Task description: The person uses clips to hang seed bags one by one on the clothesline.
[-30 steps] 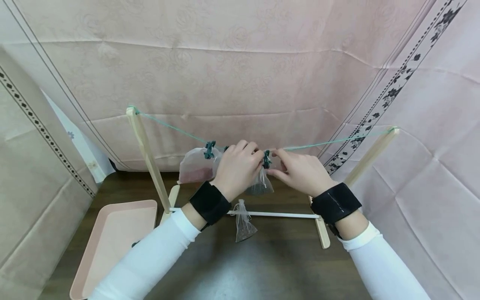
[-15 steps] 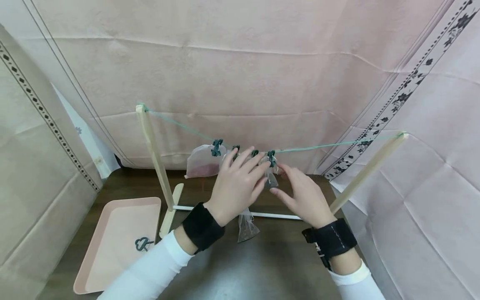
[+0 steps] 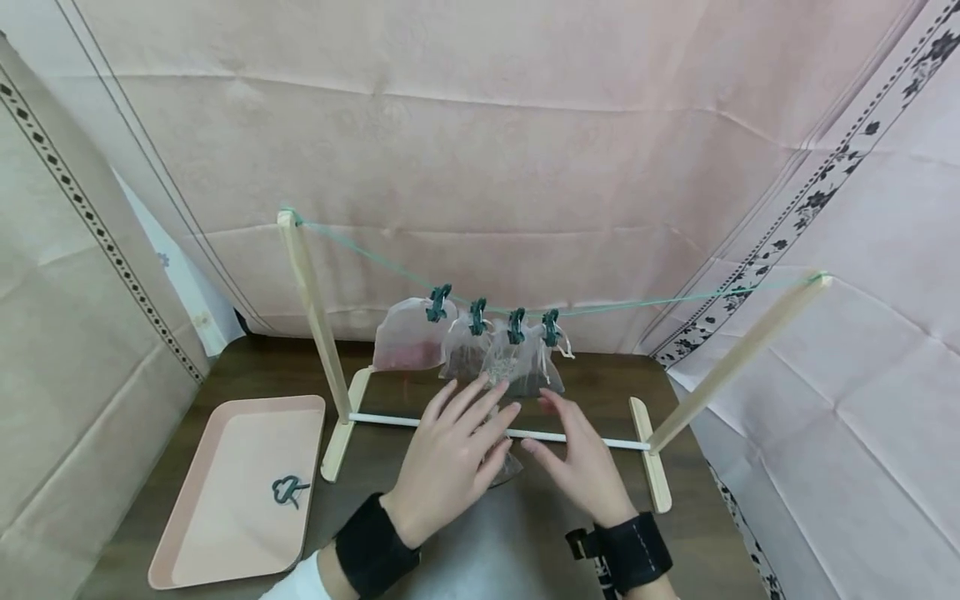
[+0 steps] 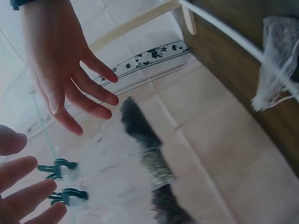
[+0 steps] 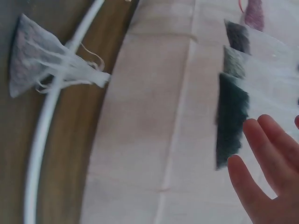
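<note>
Both hands are spread and hold nothing in the head view. The left hand (image 3: pixel 457 450) is over the rack's white crossbar, partly covering a small mesh drawstring bag (image 3: pixel 507 471) on the table. To its right is the right hand (image 3: pixel 581 458), fingers pointing up toward the line. From the green string (image 3: pixel 360 250) hang several sheer bags held by dark green clips (image 3: pixel 551 327). The leftmost bag (image 3: pixel 408 337) has pink contents; the rightmost bag (image 3: pixel 543 371) has dark contents. In the right wrist view, the loose drawstring bag (image 5: pixel 44 60) lies across the crossbar.
Wooden posts (image 3: pixel 311 308) carry the string, joined below by a white crossbar (image 3: pixel 386 419). On the left is a pink tray (image 3: pixel 225 492) with one dark green clip (image 3: pixel 287 490) in it. Patterned cloth (image 3: pixel 480 167) hangs behind and at the sides of the dark table.
The hands have come away from the clip and bag at the right end of the row, moving down toward the body. The rightmost bag now hangs from its clip, and the tray's clip is uncovered.
</note>
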### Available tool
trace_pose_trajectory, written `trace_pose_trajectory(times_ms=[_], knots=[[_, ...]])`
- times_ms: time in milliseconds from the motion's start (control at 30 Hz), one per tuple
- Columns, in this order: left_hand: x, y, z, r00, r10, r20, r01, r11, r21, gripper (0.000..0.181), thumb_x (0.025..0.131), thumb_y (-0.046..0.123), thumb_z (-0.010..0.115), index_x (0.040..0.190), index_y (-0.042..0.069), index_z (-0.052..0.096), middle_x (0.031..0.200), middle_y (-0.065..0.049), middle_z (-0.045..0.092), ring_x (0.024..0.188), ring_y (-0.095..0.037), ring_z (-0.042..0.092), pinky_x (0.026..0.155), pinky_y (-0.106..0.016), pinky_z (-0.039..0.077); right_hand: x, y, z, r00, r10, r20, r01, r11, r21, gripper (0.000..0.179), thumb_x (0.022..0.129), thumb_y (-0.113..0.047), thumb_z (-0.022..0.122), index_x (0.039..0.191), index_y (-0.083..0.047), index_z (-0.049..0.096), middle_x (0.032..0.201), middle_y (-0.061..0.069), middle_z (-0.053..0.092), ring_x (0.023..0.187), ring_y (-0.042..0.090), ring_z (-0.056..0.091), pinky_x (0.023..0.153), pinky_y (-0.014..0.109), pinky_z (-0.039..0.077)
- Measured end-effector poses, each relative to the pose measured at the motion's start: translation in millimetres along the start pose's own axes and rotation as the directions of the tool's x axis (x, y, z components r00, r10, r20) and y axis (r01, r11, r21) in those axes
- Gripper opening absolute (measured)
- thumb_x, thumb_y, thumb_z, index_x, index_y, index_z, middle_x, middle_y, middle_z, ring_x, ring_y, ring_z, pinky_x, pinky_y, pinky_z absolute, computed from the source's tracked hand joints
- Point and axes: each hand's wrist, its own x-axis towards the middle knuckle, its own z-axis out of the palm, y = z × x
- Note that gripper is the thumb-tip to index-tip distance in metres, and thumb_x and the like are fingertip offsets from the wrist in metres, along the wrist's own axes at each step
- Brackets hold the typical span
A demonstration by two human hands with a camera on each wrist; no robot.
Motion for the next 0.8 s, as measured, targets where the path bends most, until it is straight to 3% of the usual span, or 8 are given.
trace_pose_trajectory(times_ms=[167,367,533,800], knots=[[-21.6,-2.0,2.4,0.998,-0.049,0.024,0.049,0.999,0.021,0.039,0.083,0.028,0.059,0.121,0.018,0.057,0.134,-0.004,0.044,0.126,-0.024,0.033,0.101,-0.049,0.020,-18.9,5.4,17.4,0.998,0.057,-0.013,-0.057,0.998,0.027,0.065,0.082,-0.045,0.059,0.137,-0.022,0.032,0.126,-0.007,0.045,0.114,0.011,0.044,0.088,0.039,0.040],[-50.8,-16.4,2.9,0.989,-0.128,0.077,0.119,0.987,0.111,0.042,0.085,0.034,0.056,0.124,0.019,0.054,0.135,-0.004,0.042,0.126,-0.025,0.033,0.102,-0.049,0.018,-42.8,11.7,40.6,0.987,0.157,-0.034,-0.154,0.985,0.084,0.064,0.080,-0.042,0.064,0.135,-0.024,0.036,0.128,-0.008,0.045,0.118,0.011,0.041,0.092,0.040,0.037],[-71.4,-29.9,5.3,0.967,-0.235,0.097,0.222,0.967,0.124,0.044,0.085,0.035,0.057,0.126,0.018,0.052,0.135,-0.005,0.042,0.126,-0.026,0.034,0.103,-0.049,0.017,-58.8,14.3,59.2,0.974,0.221,-0.058,-0.212,0.970,0.122,0.062,0.079,-0.043,0.064,0.133,-0.023,0.040,0.127,-0.009,0.046,0.117,0.010,0.042,0.092,0.038,0.037],[-95.2,-47.9,8.3,0.924,-0.382,0.025,0.376,0.918,0.129,0.048,0.077,0.030,0.067,0.121,0.014,0.056,0.129,-0.008,0.048,0.121,-0.029,0.038,0.101,-0.050,0.019,-74.3,15.8,78.0,0.960,0.261,-0.102,-0.243,0.956,0.162,0.059,0.079,-0.035,0.067,0.131,-0.022,0.043,0.126,-0.009,0.047,0.116,0.008,0.043,0.092,0.035,0.036]])
